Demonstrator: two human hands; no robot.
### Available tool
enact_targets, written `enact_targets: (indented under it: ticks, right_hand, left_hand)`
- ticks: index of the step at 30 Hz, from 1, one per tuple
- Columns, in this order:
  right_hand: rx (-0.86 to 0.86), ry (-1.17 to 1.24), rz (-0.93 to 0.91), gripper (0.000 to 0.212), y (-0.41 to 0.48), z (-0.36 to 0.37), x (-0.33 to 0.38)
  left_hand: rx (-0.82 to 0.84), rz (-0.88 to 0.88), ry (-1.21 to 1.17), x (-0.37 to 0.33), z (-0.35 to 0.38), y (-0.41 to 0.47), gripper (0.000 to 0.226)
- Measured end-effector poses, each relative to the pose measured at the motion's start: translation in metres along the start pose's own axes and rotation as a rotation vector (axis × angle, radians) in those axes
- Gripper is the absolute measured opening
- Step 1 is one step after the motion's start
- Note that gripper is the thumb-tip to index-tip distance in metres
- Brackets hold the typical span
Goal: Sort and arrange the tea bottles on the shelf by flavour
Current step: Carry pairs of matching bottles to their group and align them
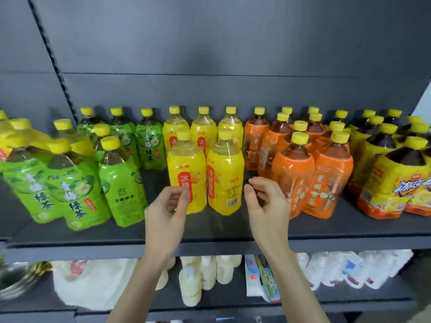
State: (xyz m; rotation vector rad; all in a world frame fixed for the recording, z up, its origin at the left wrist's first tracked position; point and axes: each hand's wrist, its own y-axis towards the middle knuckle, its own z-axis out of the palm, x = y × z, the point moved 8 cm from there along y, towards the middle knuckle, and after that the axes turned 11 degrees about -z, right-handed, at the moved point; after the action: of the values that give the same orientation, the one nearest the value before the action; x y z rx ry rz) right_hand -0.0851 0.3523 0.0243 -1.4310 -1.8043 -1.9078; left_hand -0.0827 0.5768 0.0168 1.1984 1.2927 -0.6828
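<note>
Two bare hands of mine hover before the dark shelf (210, 231), both empty with fingers loosely curled. My left hand (166, 212) sits just in front of the front yellow bottle (187, 173); my right hand (265, 203) hangs between its yellow neighbour (225, 176) and the orange bottles (312, 173). Green bottles (70, 183) stand to the left.

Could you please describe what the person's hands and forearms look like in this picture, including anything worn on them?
Both the left hand and the right hand are bare: no gloves, and no rings, watch or bracelet show. The forearms are uncovered all the way to the bottom edge of the picture, so no sleeve is in view. The fingernails look short and unpainted, though the picture is slightly soft.
</note>
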Motion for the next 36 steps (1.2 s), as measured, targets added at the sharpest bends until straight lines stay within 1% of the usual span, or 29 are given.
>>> enact_targets:
  ticks: [4,6,7,11,14,16,17,20,23,26,30,36]
  right_hand:
    - [-0.006,-0.025,0.035,0.024,-0.01,0.035,0.005]
    - [-0.009,-0.038,0.069,0.021,-0.011,0.046,0.005]
    - [-0.012,-0.05,0.077,0.023,-0.01,0.051,0.005]
    - [-0.028,-0.116,0.095,0.05,0.001,0.062,-0.003]
    - [-0.028,-0.112,0.132,0.071,0.007,0.068,-0.021]
    - [-0.005,-0.061,0.173,0.085,0.011,0.075,-0.036]
    - [0.002,-0.059,0.178,0.088,0.013,0.078,-0.043]
    - [0.023,-0.09,0.158,0.083,0.022,0.082,-0.056]
    - [0.052,-0.113,0.133,0.077,0.035,0.088,-0.063]
    - [0.076,-0.132,0.122,0.079,0.051,0.097,-0.072]
    - [0.112,-0.175,0.112,0.079,0.068,0.109,-0.082]
    - [0.089,-0.234,0.11,0.08,0.081,0.118,-0.088]
  left_hand:
    - [0.015,-0.009,-0.011,0.019,-0.02,0.02,0.006]
    - [0.034,-0.039,0.005,0.031,-0.021,0.032,0.017]
    - [0.043,-0.055,0.012,0.037,-0.02,0.039,0.026]
    - [0.074,-0.116,-0.001,0.048,-0.007,0.06,0.073]
    - [0.124,-0.141,-0.031,0.056,0.008,0.075,0.088]
    - [0.167,-0.141,-0.057,0.063,0.016,0.081,0.088]
    - [0.175,-0.133,-0.051,0.066,0.019,0.083,0.085]
    - [0.156,-0.103,-0.011,0.071,0.024,0.092,0.077]
    - [0.151,-0.1,-0.005,0.074,0.032,0.108,0.076]
    - [0.137,-0.106,-0.001,0.075,0.041,0.124,0.076]
    - [0.079,-0.092,0.063,0.076,0.051,0.139,0.073]
    - [0.025,-0.105,0.14,0.076,0.056,0.155,0.075]
